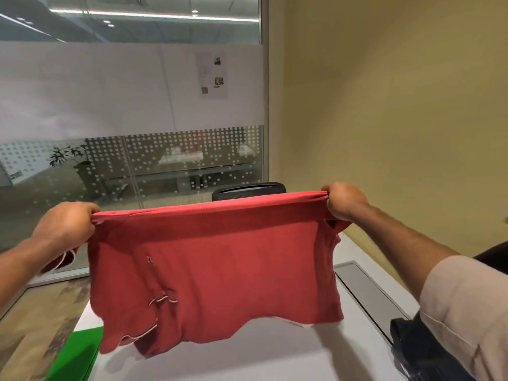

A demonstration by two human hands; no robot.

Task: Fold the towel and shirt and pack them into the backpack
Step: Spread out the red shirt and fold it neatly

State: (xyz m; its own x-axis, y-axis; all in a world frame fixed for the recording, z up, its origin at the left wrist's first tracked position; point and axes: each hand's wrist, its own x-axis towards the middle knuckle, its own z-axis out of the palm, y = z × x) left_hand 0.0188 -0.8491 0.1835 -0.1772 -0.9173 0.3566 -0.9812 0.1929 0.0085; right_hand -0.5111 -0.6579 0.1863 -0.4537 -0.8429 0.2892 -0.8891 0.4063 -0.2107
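So we've got the red shirt (214, 270) up in the air over the desk (247, 358), stretched out between both hands and hanging down like a curtain. It looks already doubled over, since we can see a sleeve cuff with white trim dangling near the lower left and another bit poking out behind the left hand (67, 226). The left hand is clenched around the top left corner of the fabric, and the right hand (343, 200) is bunched around the top right corner, so the top edge runs taut between them.

Handling-wise, we'd call it light and totally floppy (knit polo type stuff, by the look of it). Nothing fragile, nothing slippery, but it won't keep a shape on its own, so the bottom hem sags and ripples wherever we aren't holding it. Corners along the top edge seem like the right spots to hang on, since that keeps it flat enough to lay down and fold again.

Outward from there: something green (79, 353) lies at the near left edge of the desk, probably the towel, though we can't say for sure. A dark thing (420, 350) sits by the near right edge, partly hidden by the sleeve (467, 312), possibly the backpack. A black chair (248, 192) back peeks up beyond the far edge.
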